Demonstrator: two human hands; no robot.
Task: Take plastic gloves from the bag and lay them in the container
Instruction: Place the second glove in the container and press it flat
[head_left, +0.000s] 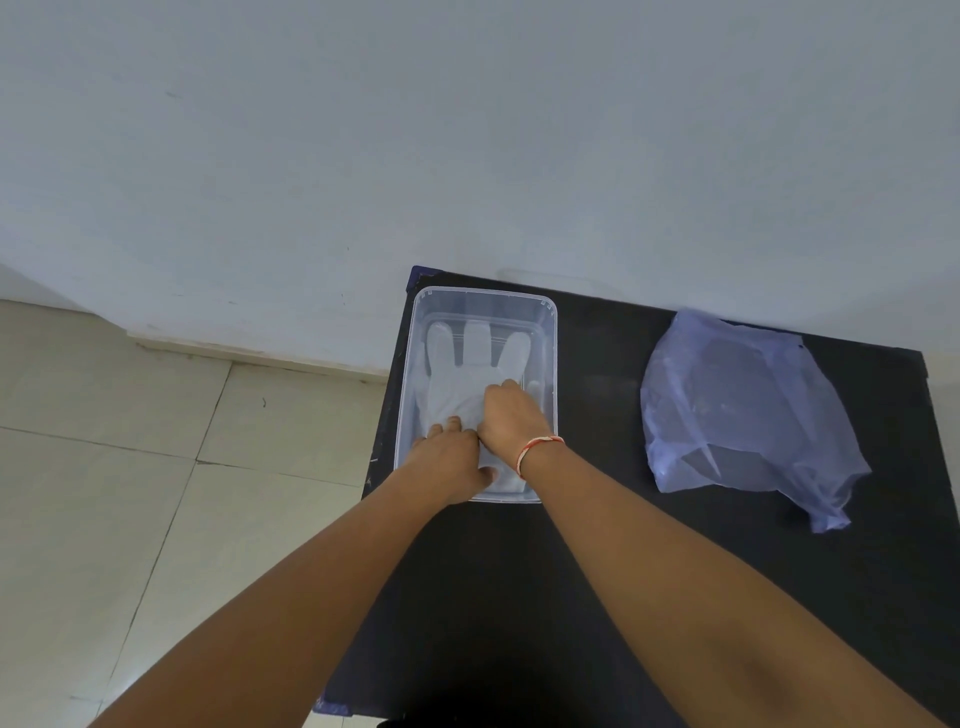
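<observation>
A clear rectangular plastic container stands at the left end of the black table. A translucent plastic glove lies flat inside it, fingers spread toward the wall. Both hands are inside the container on the glove's palm and cuff. My left hand rests on the near left part of the glove with fingers fairly straight. My right hand, with a red thread on the wrist, presses down on the glove's middle, fingers bent at the tips. A bluish plastic bag lies to the right, apart from both hands.
The black table stands against a pale wall; its left edge runs just beside the container. Tiled floor lies to the left. Bare table surface lies between container and bag and in front of them.
</observation>
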